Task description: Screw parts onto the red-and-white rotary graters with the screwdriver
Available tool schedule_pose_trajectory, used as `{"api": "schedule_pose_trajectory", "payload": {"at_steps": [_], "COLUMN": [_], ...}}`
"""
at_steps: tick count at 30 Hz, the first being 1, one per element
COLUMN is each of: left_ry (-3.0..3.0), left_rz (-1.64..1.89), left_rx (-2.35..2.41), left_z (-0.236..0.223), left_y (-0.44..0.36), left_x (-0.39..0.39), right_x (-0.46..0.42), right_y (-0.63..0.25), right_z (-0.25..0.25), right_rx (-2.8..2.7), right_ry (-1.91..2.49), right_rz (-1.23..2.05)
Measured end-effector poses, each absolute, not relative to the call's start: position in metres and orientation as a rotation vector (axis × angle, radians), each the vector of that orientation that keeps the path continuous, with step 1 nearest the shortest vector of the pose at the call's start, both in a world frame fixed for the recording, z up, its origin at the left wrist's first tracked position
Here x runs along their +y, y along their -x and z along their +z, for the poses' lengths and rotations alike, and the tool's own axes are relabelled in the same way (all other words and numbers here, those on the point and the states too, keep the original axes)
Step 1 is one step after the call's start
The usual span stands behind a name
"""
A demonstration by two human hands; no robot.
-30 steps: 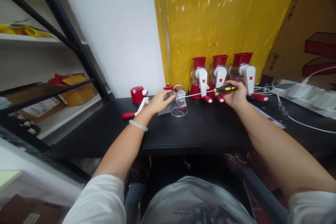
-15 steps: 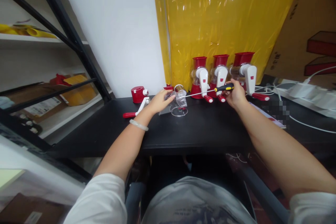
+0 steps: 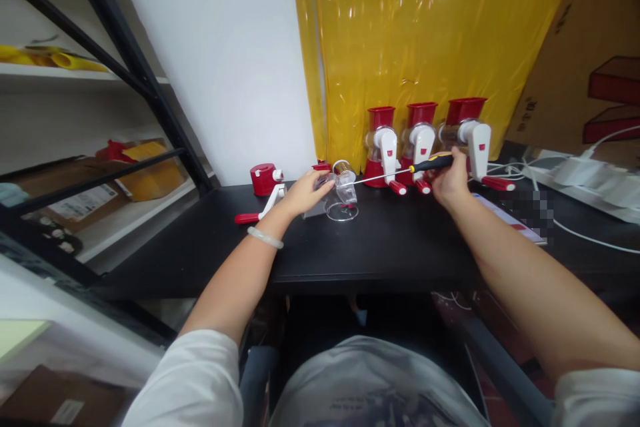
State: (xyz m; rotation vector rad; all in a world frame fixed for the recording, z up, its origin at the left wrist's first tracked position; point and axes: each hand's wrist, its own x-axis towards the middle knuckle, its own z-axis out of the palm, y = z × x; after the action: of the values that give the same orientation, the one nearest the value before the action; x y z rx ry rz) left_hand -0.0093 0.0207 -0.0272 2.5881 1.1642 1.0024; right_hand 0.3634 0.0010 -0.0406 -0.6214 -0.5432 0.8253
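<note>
My left hand (image 3: 307, 192) is closed around the side of a clear plastic grater body (image 3: 345, 195), which lies on the black table. In my right hand (image 3: 450, 180) is a screwdriver (image 3: 433, 163) with a black and yellow handle. Its long metal shaft points left, and the tip reaches the clear body; exactly what it touches is too small to tell. A metal grater drum (image 3: 343, 169) sits just behind the body. To the left of my left hand are a red base part (image 3: 263, 180) and a white crank (image 3: 273, 201) with a red grip.
Three assembled red and white rotary graters (image 3: 421, 140) stand along the back, close behind the screwdriver. White cables and a power strip (image 3: 595, 183) lie at the right, near a flat printed sheet (image 3: 510, 219). A black-framed shelf (image 3: 135, 80) borders the left side.
My right fingers have shifted on the screwdriver handle, with the hand turned slightly. The left hand and the clear body stay in place.
</note>
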Motion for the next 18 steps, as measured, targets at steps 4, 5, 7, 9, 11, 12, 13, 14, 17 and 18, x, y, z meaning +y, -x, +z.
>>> {"api": "schedule_pose_trajectory", "payload": {"at_steps": [4, 5, 7, 9, 11, 12, 13, 14, 17, 18], "left_ry": [-2.59, -2.595, -2.603, -2.602, -2.599, -2.599, -2.599, -2.6, -2.604, -2.605], "left_rz": [1.0, 0.997, 0.991, 0.99, 0.992, 0.992, 0.991, 0.989, 0.981, 0.979], "left_rx": [1.171, 1.169, 1.166, 1.171, 1.174, 1.174, 1.174, 1.173, 1.175, 1.176], "left_z": [-0.0269, -0.0269, -0.0267, -0.0264, -0.0259, -0.0257, -0.0254, -0.0252, -0.0249, -0.025], "left_y": [0.0091, 0.0091, 0.0091, 0.0091, 0.0089, 0.0088, 0.0087, 0.0086, 0.0084, 0.0084], "left_x": [0.0202, 0.02, 0.0198, 0.0195, 0.0192, 0.019, 0.0188, 0.0186, 0.0182, 0.0182], "right_x": [0.005, 0.0061, 0.0082, 0.0093, 0.0089, 0.0083, 0.0074, 0.0064, 0.0042, 0.004], "right_y": [-0.3617, -0.3615, -0.3615, -0.3619, -0.3622, -0.3622, -0.3621, -0.362, -0.3626, -0.3633], "right_z": [-0.0458, -0.047, -0.0483, -0.0482, -0.047, -0.0462, -0.0456, -0.0452, -0.0459, -0.0467], "right_rx": [-0.557, -0.57, -0.574, -0.56, -0.541, -0.532, -0.526, -0.525, -0.541, -0.552], "right_ry": [0.727, 0.739, 0.757, 0.77, 0.788, 0.798, 0.808, 0.816, 0.814, 0.808], "right_rz": [0.75, 0.746, 0.74, 0.744, 0.751, 0.754, 0.758, 0.763, 0.77, 0.761]}}
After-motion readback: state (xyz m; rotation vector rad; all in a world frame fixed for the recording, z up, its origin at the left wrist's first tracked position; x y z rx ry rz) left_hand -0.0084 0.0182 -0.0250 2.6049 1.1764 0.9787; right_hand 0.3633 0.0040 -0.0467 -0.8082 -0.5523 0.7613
